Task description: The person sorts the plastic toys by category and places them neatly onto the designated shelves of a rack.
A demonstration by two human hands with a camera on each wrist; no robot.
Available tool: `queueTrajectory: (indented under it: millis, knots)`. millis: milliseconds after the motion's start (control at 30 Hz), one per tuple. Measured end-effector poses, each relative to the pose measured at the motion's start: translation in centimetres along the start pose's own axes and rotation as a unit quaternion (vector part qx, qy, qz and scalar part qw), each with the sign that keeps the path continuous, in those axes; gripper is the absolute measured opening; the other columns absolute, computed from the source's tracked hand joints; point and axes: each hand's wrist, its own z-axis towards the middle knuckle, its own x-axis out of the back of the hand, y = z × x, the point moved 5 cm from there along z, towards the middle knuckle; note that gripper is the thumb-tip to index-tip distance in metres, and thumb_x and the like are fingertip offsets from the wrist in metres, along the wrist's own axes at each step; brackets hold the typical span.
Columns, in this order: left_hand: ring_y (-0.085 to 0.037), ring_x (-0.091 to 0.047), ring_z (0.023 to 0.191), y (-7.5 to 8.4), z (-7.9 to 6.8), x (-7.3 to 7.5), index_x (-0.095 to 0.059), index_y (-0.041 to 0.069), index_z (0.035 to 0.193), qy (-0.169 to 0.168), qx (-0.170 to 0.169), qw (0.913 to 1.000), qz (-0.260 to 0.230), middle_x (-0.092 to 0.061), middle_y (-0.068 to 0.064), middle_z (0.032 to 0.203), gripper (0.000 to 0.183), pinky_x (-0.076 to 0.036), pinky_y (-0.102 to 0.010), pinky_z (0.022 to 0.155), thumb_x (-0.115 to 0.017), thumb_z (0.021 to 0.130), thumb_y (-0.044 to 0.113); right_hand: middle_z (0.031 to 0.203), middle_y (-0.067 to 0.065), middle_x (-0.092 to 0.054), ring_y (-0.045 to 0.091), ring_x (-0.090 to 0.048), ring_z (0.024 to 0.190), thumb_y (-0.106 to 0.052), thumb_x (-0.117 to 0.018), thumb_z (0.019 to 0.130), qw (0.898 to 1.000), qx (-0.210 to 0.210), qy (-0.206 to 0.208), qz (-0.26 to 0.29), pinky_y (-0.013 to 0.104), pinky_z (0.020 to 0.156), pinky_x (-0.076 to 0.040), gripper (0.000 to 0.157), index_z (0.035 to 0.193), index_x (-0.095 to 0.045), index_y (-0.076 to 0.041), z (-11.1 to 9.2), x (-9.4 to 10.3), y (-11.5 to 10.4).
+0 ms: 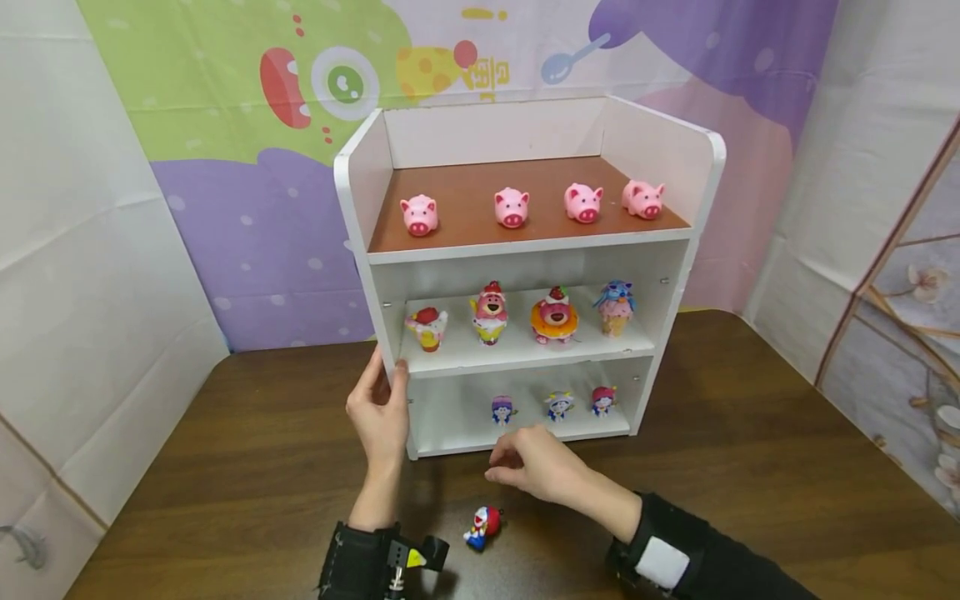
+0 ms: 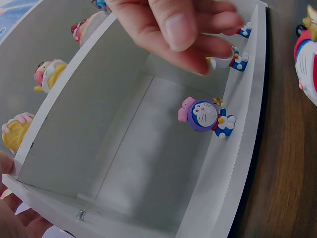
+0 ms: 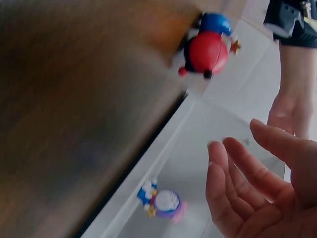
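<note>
My left hand [image 1: 381,417] grips the left side panel of a small white shelf unit [image 1: 525,360], thumb at the front edge and fingers round the outside. My right hand [image 1: 543,467] hovers just in front of the bottom shelf, fingers loosely bent and holding nothing. Below it, a red-capped Doraemon figurine [image 1: 482,527] lies on the wooden table. Three similar figurines sit on the bottom shelf: one in a purple cap [image 2: 203,115], one in a white cap [image 1: 558,405] and one in a red cap [image 1: 602,401].
Several pink pig figures [image 1: 512,207] stand along the brown top shelf. Dessert-themed figures, including a pink bear in an orange ring [image 1: 554,317], stand on the middle shelf. The dark wooden table [image 1: 247,467] extends around the unit, with a cartoon cloth [image 1: 262,250] behind.
</note>
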Motion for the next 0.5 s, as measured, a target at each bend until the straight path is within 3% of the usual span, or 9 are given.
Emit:
queueTrajectory:
  millis: [200,500]
  knots:
    - [-0.025,-0.055,0.097,0.0,0.0,0.0,-0.057,-0.002,0.115,0.0,0.003,1.0,0.0,-0.057,-0.026,0.113,0.035,-0.048,-0.017,0.077,-0.056,0.079,-0.003,0.064,0.001,-0.065,0.001,-0.048,0.054,-0.024,-0.069,0.075,0.999,-0.022,-0.047,0.017,0.019,0.05,-0.044,0.018,0.077,-0.067,-0.007,-0.2,-1.3,-0.3]
    - [-0.026,-0.055,0.097,-0.1,0.0,0.0,-0.056,-0.003,0.115,0.001,0.007,1.0,0.0,-0.056,-0.027,0.113,0.036,-0.048,-0.015,0.076,-0.056,0.079,-0.004,0.057,-0.001,-0.059,0.0,-0.045,0.046,-0.027,-0.071,0.073,0.995,-0.052,-0.082,0.008,0.017,0.043,-0.041,0.026,0.076,-0.064,-0.002,-0.1,-2.8,-0.4]
